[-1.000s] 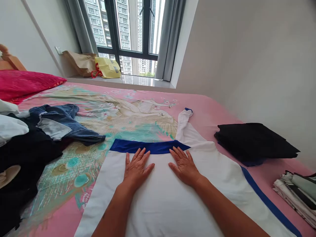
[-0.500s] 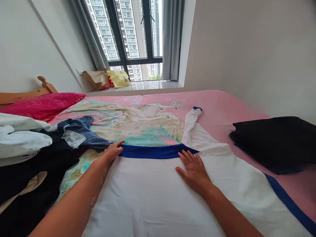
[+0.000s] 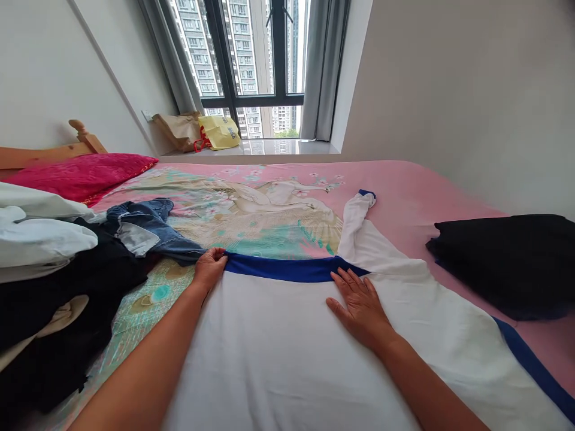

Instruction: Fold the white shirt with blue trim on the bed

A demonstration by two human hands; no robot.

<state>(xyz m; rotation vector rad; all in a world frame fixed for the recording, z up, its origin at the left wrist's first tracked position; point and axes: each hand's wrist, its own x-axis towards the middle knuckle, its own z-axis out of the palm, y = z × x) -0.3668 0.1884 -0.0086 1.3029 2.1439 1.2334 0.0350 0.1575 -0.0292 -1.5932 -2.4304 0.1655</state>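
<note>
A white shirt [image 3: 278, 335] with blue trim is spread over the bed in front of me. Along its far edge runs a blue band [image 3: 278, 267], and a rolled sleeve with a blue cuff [image 3: 367, 193] points away at the right. My left hand [image 3: 211, 267] pinches the band's left corner, fingers closed on the cloth beside the leg of some denim jeans [image 3: 155, 230]. Flat on the shirt near the band's right end lies my right hand [image 3: 357, 305], fingers a little apart.
Black folded clothing [image 3: 507, 263] sits on the pink bedsheet [image 3: 404, 185] at the right. At the left are a heap of white clothes [image 3: 49, 242], black clothes [image 3: 90, 293] and a red pillow [image 3: 94, 173]. A paper bag [image 3: 177, 131] and a yellow bag [image 3: 220, 131] stand on the windowsill.
My left hand's fingers, stretched out before, have closed on the shirt's corner. My right hand stays flat on the cloth. The whole view has shifted slightly.
</note>
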